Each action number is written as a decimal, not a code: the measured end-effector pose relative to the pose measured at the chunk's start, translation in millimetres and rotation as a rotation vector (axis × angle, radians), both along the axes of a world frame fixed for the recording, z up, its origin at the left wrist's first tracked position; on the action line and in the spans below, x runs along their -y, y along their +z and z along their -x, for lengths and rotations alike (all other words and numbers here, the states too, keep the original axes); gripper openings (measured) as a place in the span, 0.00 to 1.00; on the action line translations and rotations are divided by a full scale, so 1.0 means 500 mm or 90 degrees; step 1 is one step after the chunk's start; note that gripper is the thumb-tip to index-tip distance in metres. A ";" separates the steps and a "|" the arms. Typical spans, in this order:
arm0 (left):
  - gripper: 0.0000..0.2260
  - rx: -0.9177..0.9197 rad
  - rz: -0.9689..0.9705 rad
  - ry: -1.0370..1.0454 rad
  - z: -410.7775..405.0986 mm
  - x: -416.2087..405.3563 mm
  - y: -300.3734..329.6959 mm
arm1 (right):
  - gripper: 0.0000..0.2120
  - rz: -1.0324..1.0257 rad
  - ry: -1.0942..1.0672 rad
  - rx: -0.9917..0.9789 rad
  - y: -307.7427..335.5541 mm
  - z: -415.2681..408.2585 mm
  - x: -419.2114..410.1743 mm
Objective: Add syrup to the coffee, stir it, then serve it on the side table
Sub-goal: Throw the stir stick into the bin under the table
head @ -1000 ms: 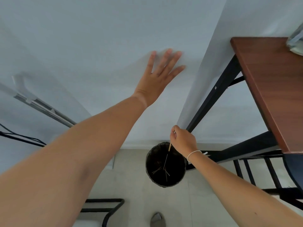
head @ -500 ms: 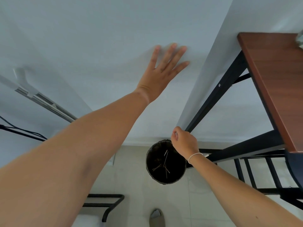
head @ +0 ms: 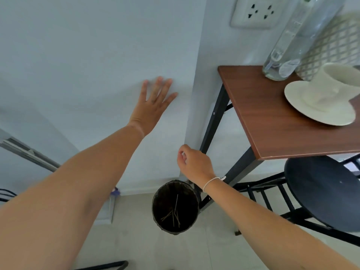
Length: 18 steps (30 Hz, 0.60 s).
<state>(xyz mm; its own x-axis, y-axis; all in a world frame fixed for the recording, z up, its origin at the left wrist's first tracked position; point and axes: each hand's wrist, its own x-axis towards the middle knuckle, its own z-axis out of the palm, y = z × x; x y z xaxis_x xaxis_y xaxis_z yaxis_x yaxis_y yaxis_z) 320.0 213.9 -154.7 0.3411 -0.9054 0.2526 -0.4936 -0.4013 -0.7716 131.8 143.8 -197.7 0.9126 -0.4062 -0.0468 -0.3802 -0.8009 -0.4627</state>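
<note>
A white cup [head: 339, 82] stands on a white saucer [head: 303, 110] on the brown wooden table [head: 263, 117] at the right. Behind it rises a clear glass bottle [head: 288, 41]. My left hand [head: 153, 106] lies flat against the white wall, fingers spread. My right hand [head: 194, 164] hangs loosely curled above a black waste bin [head: 175, 207] on the floor, and nothing shows between its fingers. Several thin wooden stir sticks [head: 174, 215] lie inside the bin.
A black round stool [head: 323, 191] stands under the table's near edge. A wall socket [head: 257, 11] sits above the table. A patterned container [head: 331, 43] stands behind the cup. Black metal table legs [head: 212, 117] run down beside the bin.
My right hand held a wooden stick over the bin one second ago; the stick has dropped into the bin and the hand has lifted. The view has swung right, showing the cup and bottle.
</note>
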 end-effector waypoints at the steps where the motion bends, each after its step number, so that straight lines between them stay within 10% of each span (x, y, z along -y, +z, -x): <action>1: 0.34 -0.013 -0.006 0.013 0.006 -0.001 0.003 | 0.12 -0.004 0.004 0.017 0.020 0.005 0.001; 18: 0.25 -0.277 0.112 0.244 0.210 0.011 0.193 | 0.08 -0.152 0.058 0.311 0.281 0.171 0.087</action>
<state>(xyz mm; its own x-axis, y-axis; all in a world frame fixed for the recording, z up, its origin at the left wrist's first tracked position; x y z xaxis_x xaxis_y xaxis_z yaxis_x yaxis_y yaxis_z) 215.0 208.4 -58.1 0.7403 -0.6549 0.1516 -0.5437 -0.7160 -0.4379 46.3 100.0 -57.4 0.8822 -0.3544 0.3100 -0.0096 -0.6718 -0.7407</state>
